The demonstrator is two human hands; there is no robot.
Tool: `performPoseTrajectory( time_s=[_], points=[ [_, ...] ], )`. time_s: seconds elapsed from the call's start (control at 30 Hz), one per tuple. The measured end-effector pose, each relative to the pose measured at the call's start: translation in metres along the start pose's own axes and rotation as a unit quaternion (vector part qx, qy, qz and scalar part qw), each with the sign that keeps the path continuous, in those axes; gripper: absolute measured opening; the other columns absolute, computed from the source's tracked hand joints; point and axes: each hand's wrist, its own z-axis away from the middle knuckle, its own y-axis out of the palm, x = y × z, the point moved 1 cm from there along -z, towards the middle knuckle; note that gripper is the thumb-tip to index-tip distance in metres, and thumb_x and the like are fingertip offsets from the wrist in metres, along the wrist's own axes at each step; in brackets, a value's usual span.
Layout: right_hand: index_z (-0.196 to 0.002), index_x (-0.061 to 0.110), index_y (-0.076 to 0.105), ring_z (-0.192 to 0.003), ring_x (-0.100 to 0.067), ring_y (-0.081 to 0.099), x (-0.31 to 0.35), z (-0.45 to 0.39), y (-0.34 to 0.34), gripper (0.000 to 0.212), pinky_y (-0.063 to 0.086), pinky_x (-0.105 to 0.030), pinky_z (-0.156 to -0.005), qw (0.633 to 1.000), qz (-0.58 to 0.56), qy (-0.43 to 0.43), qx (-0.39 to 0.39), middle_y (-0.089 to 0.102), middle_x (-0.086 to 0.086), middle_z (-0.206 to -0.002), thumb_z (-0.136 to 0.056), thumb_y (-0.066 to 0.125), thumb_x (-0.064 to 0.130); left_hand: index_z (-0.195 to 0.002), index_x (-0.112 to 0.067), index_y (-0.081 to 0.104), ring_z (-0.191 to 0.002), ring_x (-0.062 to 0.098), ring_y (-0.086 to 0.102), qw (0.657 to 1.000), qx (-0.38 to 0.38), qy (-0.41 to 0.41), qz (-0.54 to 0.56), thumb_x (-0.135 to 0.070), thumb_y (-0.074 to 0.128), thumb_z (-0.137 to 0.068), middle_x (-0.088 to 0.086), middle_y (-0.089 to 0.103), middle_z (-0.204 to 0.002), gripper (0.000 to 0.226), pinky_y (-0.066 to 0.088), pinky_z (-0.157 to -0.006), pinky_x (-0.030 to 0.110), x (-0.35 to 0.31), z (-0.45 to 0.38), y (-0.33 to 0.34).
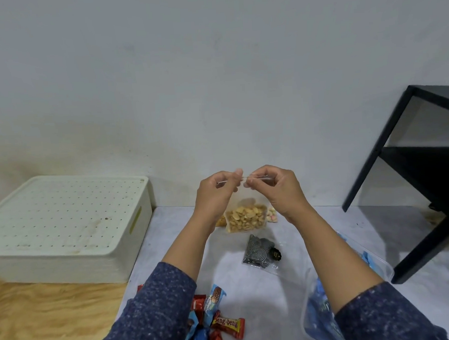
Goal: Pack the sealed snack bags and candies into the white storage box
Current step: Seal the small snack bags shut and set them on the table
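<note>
I hold a clear zip bag of peanuts [246, 218] upright above the table. My left hand [215, 193] and my right hand [274, 190] both pinch its top strip, fingertips nearly touching. The white storage box [65, 230] stands at the left with its perforated lid on. A clear bag of dark patterned snacks [260, 251] lies flat below the peanut bag. Red and blue wrapped candies [216, 323] lie in a heap near the front edge. A small bag of pale pink sweets [272, 215] peeks out behind the peanut bag.
A clear plastic tub with blue wrappers [322, 313] sits at the front right under my right forearm. A black shelf frame [413, 173] stands at the right. The grey table mat [351, 236] adjoins a wooden surface [43, 314] on the left.
</note>
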Motion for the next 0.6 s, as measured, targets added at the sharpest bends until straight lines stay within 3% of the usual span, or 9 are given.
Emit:
performPoseTrajectory(
  time_s=[0.1, 0.23, 0.3, 0.5, 0.6],
  points=[
    [-0.075, 0.017, 0.066, -0.069, -0.002, 0.067, -0.001, 0.001, 0.002, 0.014, 0.051, -0.015, -0.072, 1.000, 0.003, 0.000, -0.005, 0.072, 0.001, -0.072, -0.083, 0.069, 0.006, -0.075, -0.028, 0.068, -0.067, -0.006, 0.059, 1.000, 0.011, 0.003, -0.005, -0.028, 0.066, -0.086, -0.014, 0.067, -0.076, 0.011, 0.042, -0.068, 0.018, -0.001, -0.001, -0.002],
    [-0.088, 0.025, 0.064, -0.064, -0.007, 0.061, 0.003, 0.003, 0.002, 0.023, 0.051, -0.018, -0.070, 1.000, 0.009, -0.016, -0.019, 0.069, -0.003, -0.075, -0.083, 0.067, 0.003, -0.085, -0.028, 0.070, -0.065, -0.012, 0.057, 0.999, 0.021, 0.021, -0.026, -0.020, 0.065, -0.087, -0.017, 0.066, -0.078, 0.010, 0.041, -0.064, 0.011, 0.002, -0.001, -0.002],
    [-0.090, 0.028, 0.064, -0.064, -0.007, 0.061, 0.006, 0.003, 0.003, 0.028, 0.050, -0.014, -0.067, 0.999, 0.029, -0.030, -0.004, 0.067, -0.003, -0.077, -0.085, 0.063, 0.001, -0.086, -0.029, 0.069, -0.065, -0.010, 0.058, 1.000, 0.014, 0.023, -0.014, -0.019, 0.065, -0.087, -0.014, 0.066, -0.077, 0.011, 0.041, -0.063, 0.012, 0.002, 0.000, -0.003],
    [-0.092, 0.012, 0.067, -0.057, 0.004, 0.060, 0.002, 0.000, 0.008, 0.013, 0.046, -0.009, -0.060, 0.999, 0.045, -0.001, -0.025, 0.066, 0.004, -0.074, -0.087, 0.061, 0.002, -0.092, -0.043, 0.057, -0.062, 0.008, 0.054, 0.997, -0.020, 0.071, -0.001, -0.014, 0.062, -0.086, 0.005, 0.065, -0.077, 0.030, 0.043, -0.062, 0.021, 0.005, 0.000, -0.009],
    [-0.092, 0.013, 0.067, -0.058, 0.004, 0.061, 0.002, -0.002, 0.013, 0.013, 0.047, -0.012, -0.060, 0.998, 0.053, 0.004, -0.031, 0.067, 0.005, -0.075, -0.087, 0.062, 0.003, -0.075, -0.035, 0.063, -0.072, 0.009, 0.059, 0.996, -0.017, 0.089, -0.005, -0.006, 0.059, -0.087, -0.011, 0.066, -0.074, 0.031, 0.046, -0.070, 0.020, 0.009, -0.002, -0.011]
  ],
)
